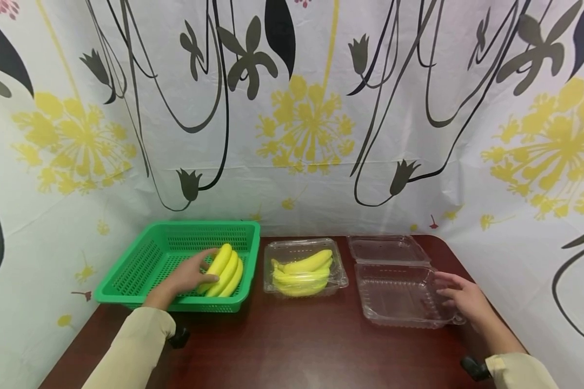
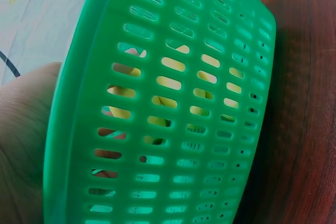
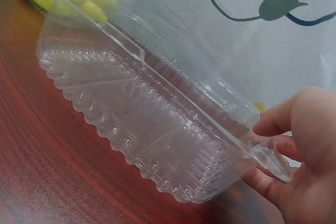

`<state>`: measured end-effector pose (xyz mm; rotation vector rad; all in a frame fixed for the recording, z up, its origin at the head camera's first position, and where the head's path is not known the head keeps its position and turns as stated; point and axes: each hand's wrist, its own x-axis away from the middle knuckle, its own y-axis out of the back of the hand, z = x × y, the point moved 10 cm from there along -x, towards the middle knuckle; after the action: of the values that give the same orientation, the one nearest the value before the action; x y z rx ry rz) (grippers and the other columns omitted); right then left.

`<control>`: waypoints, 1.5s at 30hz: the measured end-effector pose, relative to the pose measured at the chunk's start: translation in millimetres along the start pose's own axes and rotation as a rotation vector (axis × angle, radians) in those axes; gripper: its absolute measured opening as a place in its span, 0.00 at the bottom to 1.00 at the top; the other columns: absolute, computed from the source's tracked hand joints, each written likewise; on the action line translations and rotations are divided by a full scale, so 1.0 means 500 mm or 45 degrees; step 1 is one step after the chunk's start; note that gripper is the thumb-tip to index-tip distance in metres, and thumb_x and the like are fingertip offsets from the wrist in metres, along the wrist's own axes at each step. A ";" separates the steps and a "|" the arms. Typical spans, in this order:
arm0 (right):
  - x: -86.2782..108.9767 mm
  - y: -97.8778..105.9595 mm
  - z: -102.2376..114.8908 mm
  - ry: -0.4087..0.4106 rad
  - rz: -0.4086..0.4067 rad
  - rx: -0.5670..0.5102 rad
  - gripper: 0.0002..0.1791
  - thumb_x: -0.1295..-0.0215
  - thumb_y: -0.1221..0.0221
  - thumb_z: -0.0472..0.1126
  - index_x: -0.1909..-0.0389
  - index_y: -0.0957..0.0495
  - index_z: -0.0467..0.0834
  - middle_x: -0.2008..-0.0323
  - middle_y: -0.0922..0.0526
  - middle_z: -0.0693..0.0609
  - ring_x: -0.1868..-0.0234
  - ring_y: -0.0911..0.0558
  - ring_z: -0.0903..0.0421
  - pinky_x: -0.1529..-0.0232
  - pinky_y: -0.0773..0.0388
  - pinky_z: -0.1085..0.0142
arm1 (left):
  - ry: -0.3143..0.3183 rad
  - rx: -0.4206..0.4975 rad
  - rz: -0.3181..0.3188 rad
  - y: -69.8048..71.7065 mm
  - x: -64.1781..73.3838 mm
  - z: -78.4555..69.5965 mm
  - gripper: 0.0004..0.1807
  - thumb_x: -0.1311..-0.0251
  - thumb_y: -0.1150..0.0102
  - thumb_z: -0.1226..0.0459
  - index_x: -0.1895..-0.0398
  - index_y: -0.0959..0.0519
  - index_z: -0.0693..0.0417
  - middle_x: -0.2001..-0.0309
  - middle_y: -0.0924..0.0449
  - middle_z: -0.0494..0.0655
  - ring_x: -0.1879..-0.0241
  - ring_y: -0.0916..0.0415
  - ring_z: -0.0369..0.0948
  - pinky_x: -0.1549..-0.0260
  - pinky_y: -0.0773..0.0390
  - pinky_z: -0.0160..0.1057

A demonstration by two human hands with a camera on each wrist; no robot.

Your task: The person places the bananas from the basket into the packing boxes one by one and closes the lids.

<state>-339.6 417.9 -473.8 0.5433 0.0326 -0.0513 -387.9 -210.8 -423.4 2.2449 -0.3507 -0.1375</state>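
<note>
1 banana bunch gripped by left hand (inside green basket); right hand pinches clear container.

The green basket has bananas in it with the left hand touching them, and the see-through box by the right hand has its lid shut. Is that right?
Not quite: the lid of the clear plastic box by the right hand is open, as the head view shows. The green basket does have bananas, with the left hand touching them.
</note>
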 end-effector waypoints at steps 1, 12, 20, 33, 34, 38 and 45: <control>0.000 -0.001 -0.004 -0.011 -0.002 -0.032 0.24 0.28 0.50 0.32 0.34 0.37 0.29 0.42 0.29 0.27 0.56 0.18 0.56 0.63 0.19 0.60 | 0.003 0.000 0.001 -0.001 0.000 0.001 0.41 0.39 0.35 0.60 0.25 0.44 0.56 0.46 0.26 0.63 0.50 0.25 0.56 0.67 0.22 0.47; -0.005 -0.017 -0.019 -0.030 0.011 -0.286 0.26 0.28 0.46 0.37 0.33 0.37 0.30 0.51 0.19 0.50 0.57 0.19 0.62 0.61 0.19 0.62 | 0.000 -0.026 0.004 0.000 0.001 0.001 0.40 0.39 0.34 0.61 0.26 0.41 0.54 0.48 0.24 0.62 0.54 0.23 0.53 0.68 0.23 0.45; -0.008 -0.031 -0.018 -0.011 0.047 -0.458 0.26 0.28 0.45 0.37 0.33 0.36 0.33 0.54 0.18 0.61 0.56 0.18 0.62 0.61 0.19 0.64 | -0.070 -0.013 -0.033 0.011 -0.003 -0.009 0.39 0.40 0.34 0.63 0.27 0.40 0.53 0.49 0.24 0.61 0.53 0.23 0.53 0.68 0.22 0.45; -0.013 -0.058 -0.025 -0.006 0.102 -0.606 0.25 0.28 0.45 0.38 0.33 0.33 0.38 0.52 0.18 0.61 0.54 0.19 0.63 0.59 0.20 0.64 | -0.071 -0.032 -0.155 0.045 0.003 -0.032 0.36 0.37 0.36 0.62 0.28 0.39 0.54 0.44 0.26 0.65 0.54 0.22 0.55 0.67 0.22 0.47; -0.013 -0.060 -0.024 -0.003 0.107 -0.606 0.25 0.28 0.45 0.39 0.33 0.33 0.38 0.52 0.18 0.61 0.54 0.19 0.63 0.59 0.20 0.64 | -0.068 -0.022 -0.169 0.048 0.004 -0.033 0.35 0.37 0.36 0.62 0.28 0.38 0.53 0.44 0.26 0.65 0.54 0.22 0.55 0.67 0.21 0.46; -0.014 -0.067 -0.021 -0.008 0.117 -0.598 0.25 0.28 0.45 0.39 0.32 0.34 0.38 0.52 0.18 0.62 0.53 0.19 0.63 0.59 0.20 0.64 | -0.079 -0.030 -0.234 0.062 0.008 -0.041 0.34 0.36 0.37 0.63 0.28 0.38 0.52 0.44 0.25 0.64 0.55 0.22 0.54 0.67 0.22 0.46; -0.014 -0.077 -0.020 0.008 0.122 -0.579 0.28 0.27 0.46 0.41 0.31 0.37 0.37 0.51 0.19 0.63 0.52 0.20 0.63 0.58 0.20 0.63 | -0.105 -0.035 -0.293 0.072 0.011 -0.056 0.35 0.35 0.39 0.61 0.27 0.39 0.50 0.45 0.24 0.60 0.52 0.23 0.53 0.64 0.22 0.49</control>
<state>-348.9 390.6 -502.0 0.0903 0.0231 0.0512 -384.1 -213.7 -377.4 2.2509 -0.1318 -0.3550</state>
